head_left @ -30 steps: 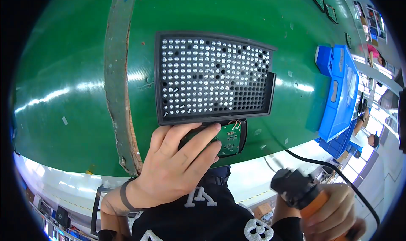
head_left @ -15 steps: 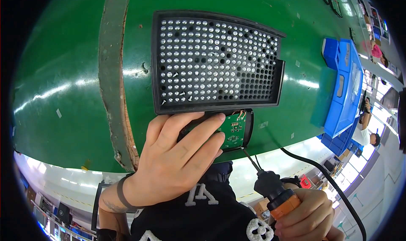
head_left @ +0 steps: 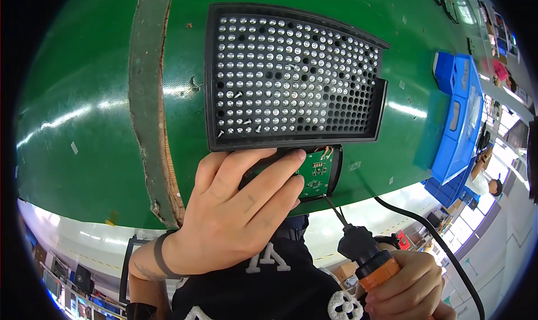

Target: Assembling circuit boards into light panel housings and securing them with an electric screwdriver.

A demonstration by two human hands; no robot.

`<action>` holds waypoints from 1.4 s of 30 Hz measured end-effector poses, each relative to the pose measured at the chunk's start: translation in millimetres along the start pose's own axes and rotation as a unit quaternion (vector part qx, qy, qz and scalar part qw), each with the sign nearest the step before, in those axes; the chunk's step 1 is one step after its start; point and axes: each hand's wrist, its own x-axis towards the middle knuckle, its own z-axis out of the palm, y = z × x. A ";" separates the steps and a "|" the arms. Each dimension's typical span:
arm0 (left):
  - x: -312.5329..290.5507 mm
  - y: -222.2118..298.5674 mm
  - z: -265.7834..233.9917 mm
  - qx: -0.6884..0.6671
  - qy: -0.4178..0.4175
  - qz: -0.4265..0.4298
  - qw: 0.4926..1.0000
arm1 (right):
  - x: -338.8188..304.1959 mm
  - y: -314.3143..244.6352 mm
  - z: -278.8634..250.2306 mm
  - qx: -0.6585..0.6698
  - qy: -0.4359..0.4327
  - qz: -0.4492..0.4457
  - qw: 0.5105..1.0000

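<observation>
Two hands are at work at the near edge of a green desk [head_left: 84,123]. The left hand [head_left: 235,219] lies flat over a small black housing with a green circuit board [head_left: 315,177] in it, fingers [head_left: 263,177] spread and pressing down on it rather than curled around it; the board sits at the desk's near edge, just below a black perforated tray [head_left: 291,76] whose holes are largely filled with small silver screws. The right hand [head_left: 406,286] is closed around an electric screwdriver [head_left: 364,252] with an orange and black body, held below the desk edge, its thin bit angled up toward the lower right corner of the housing; whether the tip touches it cannot be told. A black cable [head_left: 437,236] runs from the screwdriver off to the lower right. A worn grey strip [head_left: 147,95] crosses the desk left of the tray, and blue bins [head_left: 462,112] stand well apart at the right.
</observation>
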 end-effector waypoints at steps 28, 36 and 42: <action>-11.7 0.6 -16.3 0.055 0.079 -0.163 0.982 | 65.3 55.0 -4.3 -0.028 0.010 0.003 1.000; -15.3 -2.8 -15.1 0.029 0.082 -0.148 0.985 | 67.9 68.9 -0.6 -0.016 -0.002 0.018 1.000; -13.2 -3.1 -15.2 0.024 0.077 -0.150 0.985 | 68.8 43.6 -7.2 -0.094 -0.003 0.142 0.985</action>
